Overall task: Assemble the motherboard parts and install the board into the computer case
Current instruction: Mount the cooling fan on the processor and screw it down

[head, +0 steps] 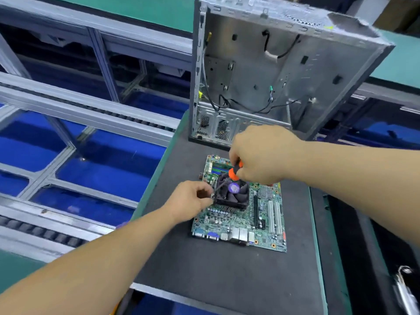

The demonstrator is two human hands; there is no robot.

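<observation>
A green motherboard lies flat on the dark mat. A black CPU cooler fan with a purple hub sticker sits on its upper left part. My right hand grips an orange-and-black screwdriver, whose shaft slants down to the fan's left corner. My left hand has its fingers curled at that same corner, pinching around the screwdriver tip; what lies under them is hidden. An open grey computer case stands upright behind the board, with loose black cables hanging inside.
A metal-framed roller conveyor over blue flooring runs along the left. The mat's green-edged bench drops off at left and front. A shiny metal object lies at the lower right on a dark surface.
</observation>
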